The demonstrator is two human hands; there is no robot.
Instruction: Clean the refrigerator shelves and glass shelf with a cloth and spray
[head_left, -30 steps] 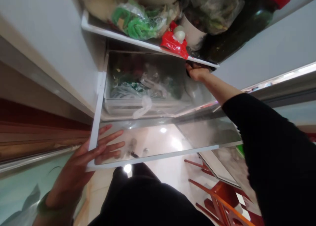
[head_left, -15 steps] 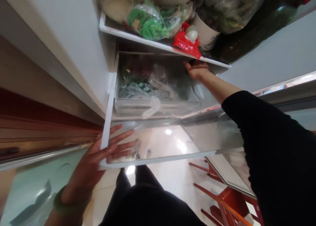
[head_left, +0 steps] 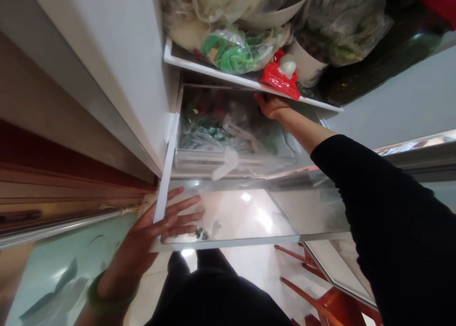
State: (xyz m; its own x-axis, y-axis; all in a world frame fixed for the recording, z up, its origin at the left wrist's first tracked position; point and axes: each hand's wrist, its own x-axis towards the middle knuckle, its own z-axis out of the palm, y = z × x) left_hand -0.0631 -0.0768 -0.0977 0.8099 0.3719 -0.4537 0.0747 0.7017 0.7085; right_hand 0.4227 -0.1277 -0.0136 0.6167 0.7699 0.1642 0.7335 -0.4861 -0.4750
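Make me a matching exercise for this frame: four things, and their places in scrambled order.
1. left hand
2. right hand
3. red wrapper
4. wooden chair

A. overhanging the front edge of the upper shelf
B. at the picture's lower right
C. at the near left corner of the clear panel
D. below the upper shelf's front edge

Pairs: 1-C, 2-D, 3-A, 4-B

Right hand (head_left: 272,107) shifted left beneath upper shelf (head_left: 221,72) (now just below red bag (head_left: 280,81))
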